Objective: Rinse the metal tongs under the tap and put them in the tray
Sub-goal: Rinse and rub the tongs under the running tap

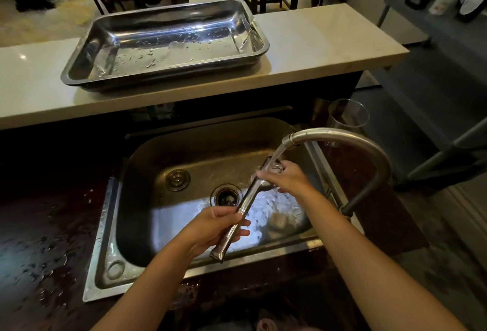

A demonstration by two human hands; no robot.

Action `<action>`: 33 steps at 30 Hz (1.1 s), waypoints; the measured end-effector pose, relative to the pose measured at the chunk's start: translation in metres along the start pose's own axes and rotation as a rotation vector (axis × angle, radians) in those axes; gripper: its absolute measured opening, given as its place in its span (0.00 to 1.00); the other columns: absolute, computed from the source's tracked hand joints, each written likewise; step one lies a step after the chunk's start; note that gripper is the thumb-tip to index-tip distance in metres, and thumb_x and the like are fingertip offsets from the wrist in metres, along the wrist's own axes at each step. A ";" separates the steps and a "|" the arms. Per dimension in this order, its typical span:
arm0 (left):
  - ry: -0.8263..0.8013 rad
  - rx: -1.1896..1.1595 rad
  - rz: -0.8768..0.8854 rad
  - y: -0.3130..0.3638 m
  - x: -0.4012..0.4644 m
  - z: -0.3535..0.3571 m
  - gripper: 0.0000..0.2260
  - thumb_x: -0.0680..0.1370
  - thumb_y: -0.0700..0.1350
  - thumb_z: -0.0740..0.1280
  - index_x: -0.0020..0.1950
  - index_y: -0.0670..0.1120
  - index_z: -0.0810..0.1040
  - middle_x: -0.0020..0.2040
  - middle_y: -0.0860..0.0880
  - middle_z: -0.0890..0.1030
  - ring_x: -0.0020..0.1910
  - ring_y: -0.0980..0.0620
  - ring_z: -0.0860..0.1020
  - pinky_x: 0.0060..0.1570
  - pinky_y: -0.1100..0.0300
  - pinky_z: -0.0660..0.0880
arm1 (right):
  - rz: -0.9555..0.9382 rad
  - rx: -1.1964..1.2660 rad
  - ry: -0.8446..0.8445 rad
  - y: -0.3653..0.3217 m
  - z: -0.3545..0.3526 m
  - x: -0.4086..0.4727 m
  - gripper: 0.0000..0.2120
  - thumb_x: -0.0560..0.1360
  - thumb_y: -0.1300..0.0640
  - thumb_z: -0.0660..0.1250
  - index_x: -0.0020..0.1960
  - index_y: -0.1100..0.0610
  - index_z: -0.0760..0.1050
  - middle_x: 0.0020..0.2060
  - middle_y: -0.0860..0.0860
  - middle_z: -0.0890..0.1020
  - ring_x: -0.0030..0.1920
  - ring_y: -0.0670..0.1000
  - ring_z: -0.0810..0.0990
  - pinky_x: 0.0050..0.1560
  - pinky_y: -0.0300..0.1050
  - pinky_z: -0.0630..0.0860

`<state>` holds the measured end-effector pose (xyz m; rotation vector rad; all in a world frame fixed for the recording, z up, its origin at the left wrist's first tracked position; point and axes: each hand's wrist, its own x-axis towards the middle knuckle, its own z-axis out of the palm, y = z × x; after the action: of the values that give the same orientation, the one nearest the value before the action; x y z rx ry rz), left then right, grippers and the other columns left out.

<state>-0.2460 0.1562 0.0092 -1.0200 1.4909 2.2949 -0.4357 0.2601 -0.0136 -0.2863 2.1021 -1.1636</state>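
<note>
The metal tongs (249, 199) slant over the steel sink (147, 180), hinge end low near me, tips up under the tap. My left hand (218, 228) grips their handle end. My right hand (286, 177) holds the tip end, where water from the curved tap (342, 138) runs onto them. The steel tray (79, 67) sits on the pale raised counter behind the sink, wet with drops and holding nothing else.
A drain (226, 196) and a round plug (178, 179) lie in the sink's bottom. A clear plastic cup (347, 117) stands behind the tap. The dark counter (47, 238) at left is wet. A grey rack with dishes (448, 1) stands at right.
</note>
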 end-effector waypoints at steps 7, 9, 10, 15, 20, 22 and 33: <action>0.079 0.067 0.081 -0.008 -0.002 0.003 0.11 0.75 0.36 0.66 0.57 0.41 0.78 0.41 0.47 0.87 0.41 0.48 0.85 0.36 0.63 0.81 | 0.041 0.240 0.177 -0.004 -0.011 -0.004 0.19 0.79 0.46 0.53 0.47 0.59 0.76 0.39 0.56 0.77 0.39 0.55 0.78 0.35 0.44 0.73; 0.226 0.226 0.175 -0.011 0.003 0.004 0.13 0.73 0.37 0.68 0.58 0.41 0.79 0.38 0.49 0.86 0.38 0.50 0.85 0.36 0.64 0.80 | 0.141 0.237 0.159 -0.005 -0.010 -0.006 0.25 0.79 0.42 0.49 0.61 0.59 0.71 0.50 0.57 0.77 0.45 0.56 0.79 0.36 0.45 0.75; 0.316 0.348 0.232 -0.013 0.005 0.005 0.14 0.73 0.38 0.69 0.59 0.42 0.79 0.37 0.51 0.86 0.36 0.55 0.84 0.35 0.67 0.78 | 0.172 0.225 0.165 -0.006 -0.008 -0.009 0.26 0.79 0.41 0.49 0.64 0.59 0.69 0.53 0.57 0.76 0.42 0.56 0.79 0.34 0.44 0.75; 0.619 0.979 0.523 -0.019 0.004 0.006 0.21 0.72 0.46 0.70 0.64 0.51 0.75 0.50 0.49 0.85 0.47 0.51 0.82 0.43 0.64 0.74 | 0.134 0.325 0.055 -0.005 0.012 -0.023 0.26 0.72 0.40 0.64 0.53 0.63 0.75 0.37 0.55 0.82 0.27 0.49 0.81 0.25 0.38 0.77; 0.516 1.326 0.744 -0.020 0.000 0.015 0.24 0.71 0.38 0.69 0.66 0.47 0.73 0.52 0.41 0.84 0.45 0.39 0.83 0.40 0.51 0.79 | 0.159 0.316 0.113 -0.002 0.023 -0.021 0.30 0.65 0.39 0.72 0.55 0.62 0.75 0.48 0.58 0.83 0.36 0.52 0.85 0.30 0.40 0.78; 0.523 1.433 0.829 -0.019 0.000 0.020 0.25 0.66 0.34 0.72 0.63 0.44 0.76 0.50 0.42 0.85 0.37 0.41 0.83 0.31 0.52 0.80 | 0.197 0.387 0.133 0.002 0.025 -0.019 0.25 0.67 0.46 0.73 0.56 0.62 0.75 0.50 0.59 0.83 0.41 0.55 0.84 0.30 0.41 0.78; 0.135 0.606 0.113 0.007 0.009 0.006 0.08 0.77 0.44 0.63 0.44 0.45 0.82 0.42 0.45 0.85 0.39 0.52 0.84 0.41 0.57 0.78 | 0.095 0.570 -0.085 -0.002 0.011 -0.018 0.09 0.73 0.61 0.69 0.53 0.60 0.74 0.41 0.55 0.82 0.41 0.55 0.82 0.40 0.46 0.82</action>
<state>-0.2587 0.1569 0.0102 -0.9305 2.1538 1.6675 -0.4153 0.2605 -0.0071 0.0310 1.6063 -1.5957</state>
